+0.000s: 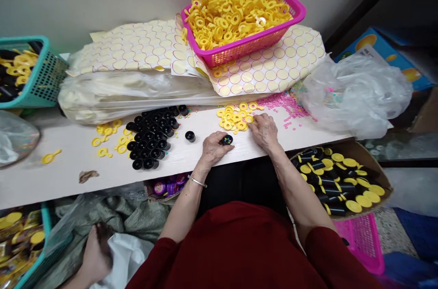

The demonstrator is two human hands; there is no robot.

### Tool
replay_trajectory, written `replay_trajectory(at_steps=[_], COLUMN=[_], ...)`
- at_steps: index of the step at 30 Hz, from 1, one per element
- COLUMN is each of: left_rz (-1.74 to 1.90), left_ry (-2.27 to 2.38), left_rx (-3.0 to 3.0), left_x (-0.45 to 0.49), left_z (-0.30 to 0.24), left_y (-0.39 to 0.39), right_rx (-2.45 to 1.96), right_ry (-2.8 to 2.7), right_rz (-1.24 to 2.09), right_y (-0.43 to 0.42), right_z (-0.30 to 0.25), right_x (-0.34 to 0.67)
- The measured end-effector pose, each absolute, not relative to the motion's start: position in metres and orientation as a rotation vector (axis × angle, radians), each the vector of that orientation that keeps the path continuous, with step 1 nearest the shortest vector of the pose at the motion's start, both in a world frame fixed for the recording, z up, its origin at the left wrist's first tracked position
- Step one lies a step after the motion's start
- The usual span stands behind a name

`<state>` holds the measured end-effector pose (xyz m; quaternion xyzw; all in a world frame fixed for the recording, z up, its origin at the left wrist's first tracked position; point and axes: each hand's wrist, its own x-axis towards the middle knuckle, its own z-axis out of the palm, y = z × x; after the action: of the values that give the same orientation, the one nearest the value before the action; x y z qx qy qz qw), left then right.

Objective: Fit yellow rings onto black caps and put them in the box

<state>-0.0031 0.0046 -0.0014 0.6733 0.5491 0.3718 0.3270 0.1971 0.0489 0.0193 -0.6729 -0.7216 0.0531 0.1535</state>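
Note:
My left hand [214, 148] is closed around a small black cup [226, 140] at the table's front edge. The cup stands upright, its open top showing a few coloured bits inside. At the right edge of a small pile of yellow rings with short handles [234, 116], my right hand [264, 135] has its fingers curled and pinched at one yellow ring; the fingertips are partly hidden. A single black cup [190, 136] stands to the left of my left hand. Further left, several black cups [150, 136] stand packed together in rows.
A pink basket [246, 42] heaped with yellow rings sits on sticker sheets [273, 70] at the back. Pink beads [290, 105] lie scattered beside a plastic bag [359, 90]. Below right is a carton [379, 170] of black tubes with yellow caps. A bare foot [97, 252] shows lower left.

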Motion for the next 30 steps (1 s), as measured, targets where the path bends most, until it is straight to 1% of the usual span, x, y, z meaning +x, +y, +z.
replay_trajectory(at_steps=[6,9,14,20,26,28,30], left_rz=[0.962,0.965,0.972,0.976,0.97,0.991,1.012], left_ry=[1.422,1.413,1.402,1.418,1.41,1.41,1.41], left_rx=[1.741,1.743,1.75,1.734,1.725,1.72,1.722], left_x=[-0.004,-0.004,-0.004,-0.004,-0.004,-0.003,-0.003], left_z=[-0.004,-0.006,-0.009,-0.007,-0.003,-0.002,-0.002], left_y=[0.005,0.005,0.005,0.005,0.005,0.005,0.004], right_rx=[-1.858,-1.86,-1.854,-1.933,-1.921,-1.855,-1.78], right_ry=[-2.354,-2.377,-2.129,-2.154,-1.932,-1.953,-2.077], right_rz=[0.036,0.028,0.138,0.236,0.5,0.446,0.217], right_y=[0.062,0.065,0.062,0.073,0.087,0.083,0.072], right_z=[0.024,0.022,0.019,0.026,0.023,0.021,0.021], right_x=[0.188,0.194,0.202,0.188,0.184,0.186,0.19])
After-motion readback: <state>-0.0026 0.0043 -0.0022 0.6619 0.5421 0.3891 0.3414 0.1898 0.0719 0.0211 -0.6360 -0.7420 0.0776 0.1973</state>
